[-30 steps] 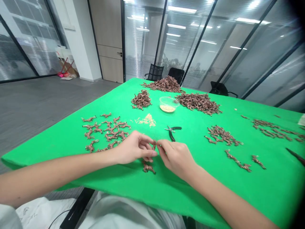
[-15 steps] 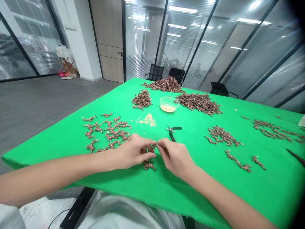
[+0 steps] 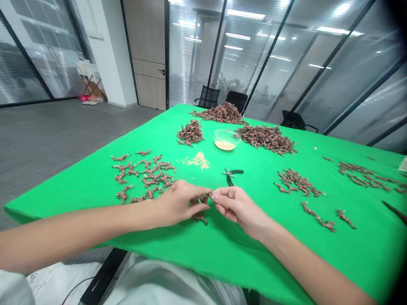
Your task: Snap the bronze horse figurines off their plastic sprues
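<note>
My left hand [image 3: 179, 204] comes in from the left and pinches a small copper horse figurine [image 3: 206, 197] between thumb and fingers. My right hand [image 3: 238, 208] sits just to its right, with its fingertips pinched together beside the figurine. Whether those fingertips hold anything tiny is too small to tell. A second copper figurine [image 3: 199, 218] lies on the green cloth [image 3: 254, 250] under my left fingers. Black-handled pliers [image 3: 230, 174] lie just beyond my right hand, and loose pale beads [image 3: 199, 161] lie beyond my left.
Several heaps and scattered rows of copper figurines [image 3: 190, 133] cover the cloth. A clear bowl of pale beads [image 3: 225, 140] stands near the far side. A dark tool [image 3: 396, 212] lies at the right edge. Black chairs [image 3: 208, 97] stand beyond the table, before glass walls.
My right hand has drawn back slightly to the right, and its fingers now show more apart from my left hand. My left hand still pinches the figurine.
</note>
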`<state>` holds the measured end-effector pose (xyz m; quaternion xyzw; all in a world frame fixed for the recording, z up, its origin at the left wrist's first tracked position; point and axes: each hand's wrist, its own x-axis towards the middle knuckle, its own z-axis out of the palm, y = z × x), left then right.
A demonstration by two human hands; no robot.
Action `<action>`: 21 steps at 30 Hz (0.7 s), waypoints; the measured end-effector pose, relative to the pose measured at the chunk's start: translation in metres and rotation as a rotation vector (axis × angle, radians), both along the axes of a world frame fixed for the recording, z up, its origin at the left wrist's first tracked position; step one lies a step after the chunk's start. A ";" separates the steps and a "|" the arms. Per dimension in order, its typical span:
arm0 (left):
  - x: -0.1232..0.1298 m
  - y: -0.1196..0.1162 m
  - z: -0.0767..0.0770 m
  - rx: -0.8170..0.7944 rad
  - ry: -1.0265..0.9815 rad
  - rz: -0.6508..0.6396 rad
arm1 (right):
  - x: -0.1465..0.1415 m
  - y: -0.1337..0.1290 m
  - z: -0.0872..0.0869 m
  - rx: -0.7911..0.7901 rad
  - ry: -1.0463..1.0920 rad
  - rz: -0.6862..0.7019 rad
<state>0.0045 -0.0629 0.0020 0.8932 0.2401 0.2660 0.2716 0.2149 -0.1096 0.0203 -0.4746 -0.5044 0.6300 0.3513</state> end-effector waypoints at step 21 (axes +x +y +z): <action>0.010 0.000 0.009 -0.929 -0.274 0.098 | 0.004 -0.001 -0.019 1.087 -0.962 -0.134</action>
